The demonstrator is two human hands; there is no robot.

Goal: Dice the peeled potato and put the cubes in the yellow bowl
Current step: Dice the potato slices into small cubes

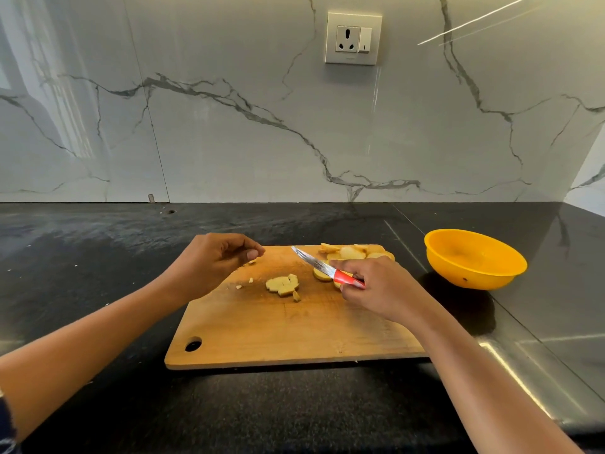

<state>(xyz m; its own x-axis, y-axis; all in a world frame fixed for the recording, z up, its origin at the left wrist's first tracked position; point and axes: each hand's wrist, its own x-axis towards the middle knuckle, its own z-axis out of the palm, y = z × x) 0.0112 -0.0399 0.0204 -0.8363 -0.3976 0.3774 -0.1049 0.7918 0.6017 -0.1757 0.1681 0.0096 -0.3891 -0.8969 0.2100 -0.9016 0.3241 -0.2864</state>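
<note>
A wooden chopping board (294, 329) lay on the black bench (98, 257), its hanging hole at the near left corner; on the middle of the board sat a small heap of potato cubes (283, 285), with a few crumbs scattered just to its left; a cluster of potato slices (352, 253) lay at the board's far right corner. The right hand (379, 290) held a red-handled knife (327, 269), its grip curled round the handle with the forefinger laid along the top; the blade pointed away and to the left, above a single slice (321, 274) between the cubes and the cluster. The left hand (212, 263) hovered over the board's far left corner, its grip slack, the fingers loosely curled and holding nothing. The yellow bowl (474, 257) stood on the bench to the right of the board, apart from it; a wall socket (353, 38) sat high on the marble-veined wall behind.
</note>
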